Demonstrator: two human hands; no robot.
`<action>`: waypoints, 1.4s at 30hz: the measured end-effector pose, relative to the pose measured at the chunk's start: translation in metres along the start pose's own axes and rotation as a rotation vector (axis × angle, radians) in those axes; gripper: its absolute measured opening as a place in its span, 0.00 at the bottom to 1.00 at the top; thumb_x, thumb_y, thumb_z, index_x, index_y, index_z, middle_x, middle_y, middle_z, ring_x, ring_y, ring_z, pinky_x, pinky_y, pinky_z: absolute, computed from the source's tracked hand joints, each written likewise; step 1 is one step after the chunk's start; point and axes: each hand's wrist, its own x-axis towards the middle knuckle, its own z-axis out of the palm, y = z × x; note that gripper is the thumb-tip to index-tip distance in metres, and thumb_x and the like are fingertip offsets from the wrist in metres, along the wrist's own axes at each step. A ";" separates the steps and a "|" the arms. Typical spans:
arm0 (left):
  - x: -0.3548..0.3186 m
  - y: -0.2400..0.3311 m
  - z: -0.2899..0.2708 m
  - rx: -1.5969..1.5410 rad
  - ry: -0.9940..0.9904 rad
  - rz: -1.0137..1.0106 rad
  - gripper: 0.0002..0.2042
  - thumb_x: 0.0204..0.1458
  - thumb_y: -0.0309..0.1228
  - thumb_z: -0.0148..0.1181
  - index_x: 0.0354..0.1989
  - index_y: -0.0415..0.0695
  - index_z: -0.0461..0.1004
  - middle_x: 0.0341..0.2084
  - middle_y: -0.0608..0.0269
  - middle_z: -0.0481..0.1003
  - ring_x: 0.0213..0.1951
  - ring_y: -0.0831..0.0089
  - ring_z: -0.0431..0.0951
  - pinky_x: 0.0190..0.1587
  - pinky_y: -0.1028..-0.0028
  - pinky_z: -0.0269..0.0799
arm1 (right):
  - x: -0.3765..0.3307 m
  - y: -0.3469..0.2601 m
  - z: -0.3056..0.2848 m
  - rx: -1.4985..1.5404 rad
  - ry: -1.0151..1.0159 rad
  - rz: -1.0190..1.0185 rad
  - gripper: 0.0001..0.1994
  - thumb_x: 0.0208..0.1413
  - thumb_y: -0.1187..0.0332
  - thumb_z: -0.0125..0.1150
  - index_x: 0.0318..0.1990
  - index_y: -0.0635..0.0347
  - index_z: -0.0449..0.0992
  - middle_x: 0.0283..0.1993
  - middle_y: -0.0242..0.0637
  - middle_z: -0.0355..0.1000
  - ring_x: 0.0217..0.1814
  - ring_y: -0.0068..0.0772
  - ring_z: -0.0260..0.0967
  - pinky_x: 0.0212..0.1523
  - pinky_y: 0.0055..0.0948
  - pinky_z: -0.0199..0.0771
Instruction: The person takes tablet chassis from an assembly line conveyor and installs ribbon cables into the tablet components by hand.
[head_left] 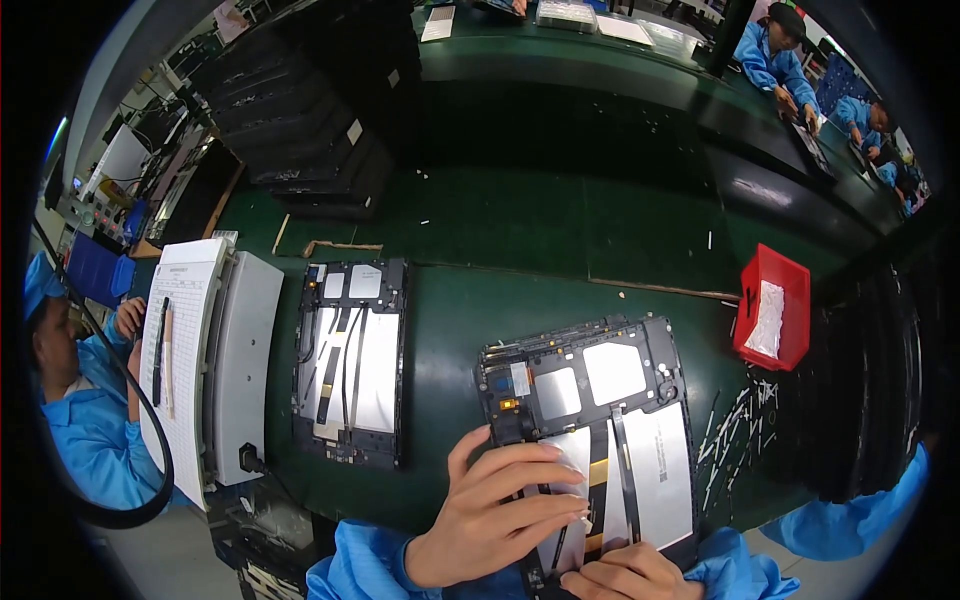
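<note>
An opened tablet (pixel 655 450) with silver battery packs, a black frame and dark ribbon cables lies slightly tilted in front of me. Layered edges show at its top, perhaps from more units underneath. My left hand (pixel 505 505) reaches across its left side, fingers stretched out over the battery and cables. At the lower middle, my right hand (pixel 635 578) rests on the tablet with bent fingers close together near a ribbon cable; what they pinch is hidden. A second opened tablet (pixel 375 365) of the same kind lies on the green table to the left.
A red bin (pixel 790 310) with white material stands right, above scattered thin strips (pixel 735 440). Black stacked trays (pixel 330 150) rise at back left; another dark stack (pixel 850 390) stands right. A white box (pixel 245 370) with a paper sheet (pixel 185 350) and pens stands left. Co-workers sit nearby.
</note>
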 end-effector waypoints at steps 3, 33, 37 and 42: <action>0.001 0.001 -0.002 0.006 -0.008 -0.011 0.05 0.41 0.30 0.65 0.29 0.54 0.81 0.37 0.76 0.75 0.49 0.76 0.69 0.60 0.64 0.43 | 0.001 0.000 0.000 -0.008 0.007 -0.004 0.18 0.29 0.73 0.57 0.35 0.66 0.75 0.35 0.37 0.69 0.37 0.35 0.66 0.38 0.29 0.71; 0.011 0.010 -0.003 0.024 0.097 0.039 0.06 0.35 0.28 0.68 0.23 0.47 0.78 0.33 0.69 0.77 0.46 0.71 0.72 0.57 0.65 0.51 | 0.006 -0.001 -0.003 -0.047 0.021 -0.008 0.09 0.36 0.76 0.61 0.31 0.64 0.76 0.45 0.38 0.73 0.32 0.28 0.63 0.33 0.21 0.68; 0.011 0.011 -0.002 0.019 0.104 0.039 0.06 0.35 0.28 0.67 0.24 0.47 0.78 0.33 0.69 0.77 0.46 0.70 0.73 0.57 0.65 0.52 | 0.005 -0.001 -0.002 -0.034 0.022 0.002 0.10 0.36 0.76 0.61 0.31 0.64 0.76 0.46 0.37 0.73 0.32 0.27 0.63 0.33 0.22 0.68; 0.007 0.015 0.004 -0.036 0.168 -0.144 0.10 0.38 0.34 0.68 0.30 0.49 0.78 0.41 0.63 0.74 0.48 0.65 0.70 0.58 0.62 0.52 | 0.005 -0.004 -0.005 -0.049 0.004 0.009 0.09 0.38 0.74 0.61 0.32 0.63 0.76 0.47 0.36 0.72 0.33 0.27 0.63 0.34 0.23 0.68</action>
